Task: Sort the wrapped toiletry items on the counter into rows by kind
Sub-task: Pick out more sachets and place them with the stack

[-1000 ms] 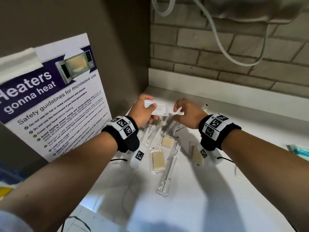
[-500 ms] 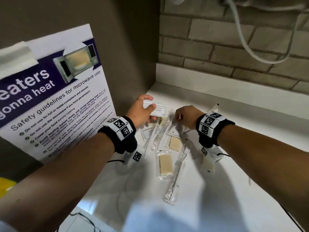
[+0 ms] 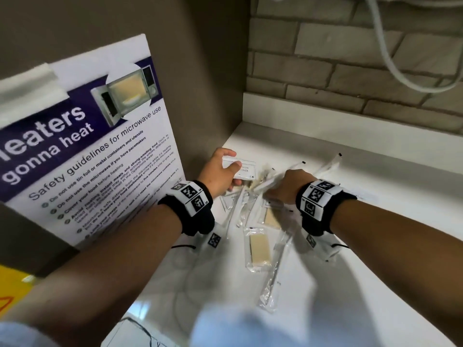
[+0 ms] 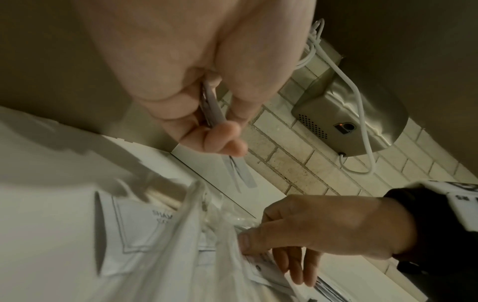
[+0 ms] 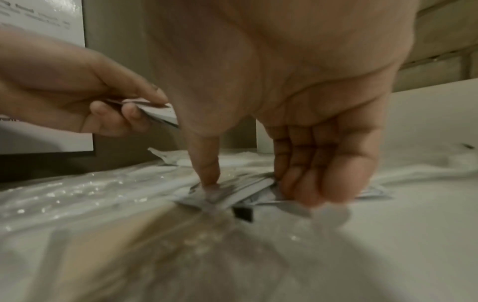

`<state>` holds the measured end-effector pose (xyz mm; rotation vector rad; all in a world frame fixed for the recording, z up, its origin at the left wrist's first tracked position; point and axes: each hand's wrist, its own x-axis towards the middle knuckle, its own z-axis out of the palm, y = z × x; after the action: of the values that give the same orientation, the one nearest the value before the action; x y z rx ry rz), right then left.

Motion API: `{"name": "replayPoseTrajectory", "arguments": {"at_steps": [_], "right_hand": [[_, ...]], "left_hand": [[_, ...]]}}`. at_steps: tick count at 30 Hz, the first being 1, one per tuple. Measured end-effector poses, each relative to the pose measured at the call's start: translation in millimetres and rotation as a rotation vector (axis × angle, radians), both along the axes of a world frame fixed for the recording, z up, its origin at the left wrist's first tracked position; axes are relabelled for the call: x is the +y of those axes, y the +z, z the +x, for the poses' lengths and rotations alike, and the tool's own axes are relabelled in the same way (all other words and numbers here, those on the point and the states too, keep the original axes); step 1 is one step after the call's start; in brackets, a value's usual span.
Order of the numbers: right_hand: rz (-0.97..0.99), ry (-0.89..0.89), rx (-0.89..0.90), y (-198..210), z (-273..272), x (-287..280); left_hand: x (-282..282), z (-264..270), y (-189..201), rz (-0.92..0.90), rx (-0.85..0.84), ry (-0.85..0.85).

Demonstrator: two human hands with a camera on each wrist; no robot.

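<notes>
As left hand [image 3: 217, 176] grips, right hand [image 3: 286, 187] pinches sachets [image 3: 245, 167]

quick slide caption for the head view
Left hand holds a white sachet while the right hand touches the pile of wrapped toiletries on the white counter.

The left hand [image 4: 181, 71] is pinching thin sachets [image 4: 210, 106]; below it the right hand [image 4: 323, 222] is pinching a flat packet [image 4: 261, 264].
</notes>
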<state>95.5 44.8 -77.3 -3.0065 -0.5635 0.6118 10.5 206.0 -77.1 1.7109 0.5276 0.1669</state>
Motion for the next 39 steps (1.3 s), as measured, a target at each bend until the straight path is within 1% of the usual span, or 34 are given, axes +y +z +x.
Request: {"name": "replayPoseTrajectory", "arguments": {"at_steps": [5, 9, 13, 16, 21, 23, 27, 29, 31, 34, 35, 37, 39], "right_hand": [[0.053, -0.056, -0.024, 1, 2, -5], [0.145, -0.094, -0.019, 8, -3, -21], [0.366, -0.093, -0.103, 19, -11, -40], [0.532, -0.106, -0.036, 29, -17, -50], [0.71, 0.025, 0.096, 47, -28, -50], [0.712, 0.068, 0.118, 51, -33, -43], [0.69, 0.1, 0.125, 60, -37, -22], [0.664, 0.11, 0.07, 65, -36, -12], [0.647, 0.107, -0.01, 68, -34, -6], [0.648, 0.06, -0.036, 62, -28, -5], [0.628, 0.037, -0.03, 57, -22, -8], [0.529, 0.006, -0.042, 44, -13, -15], [0.392, 0.045, -0.073, 30, -4, -22]], "left_hand": [[0, -11, -2, 0.001, -0.016, 0.008], [1, -24, 1, 0.029, -0.002, -0.013], [0, -35, 3, 0.068, -0.013, -0.037], [-2, -41, 3, 0.095, -0.015, -0.052], [-15, -49, 10, 0.064, -0.047, -0.107], [-21, -51, 15, 0.023, -0.05, -0.114], [-30, -49, 21, -0.07, -0.037, -0.115], [-33, -47, 25, -0.045, -0.036, -0.166], [-34, -44, 28, 0.019, -0.036, -0.201], [-31, -40, 25, 0.118, -0.053, -0.178], [-29, -37, 23, 0.142, -0.066, -0.16], [-24, -34, 18, 0.119, -0.094, -0.104], [-19, -31, 15, 0.083, -0.098, -0.061]]}}
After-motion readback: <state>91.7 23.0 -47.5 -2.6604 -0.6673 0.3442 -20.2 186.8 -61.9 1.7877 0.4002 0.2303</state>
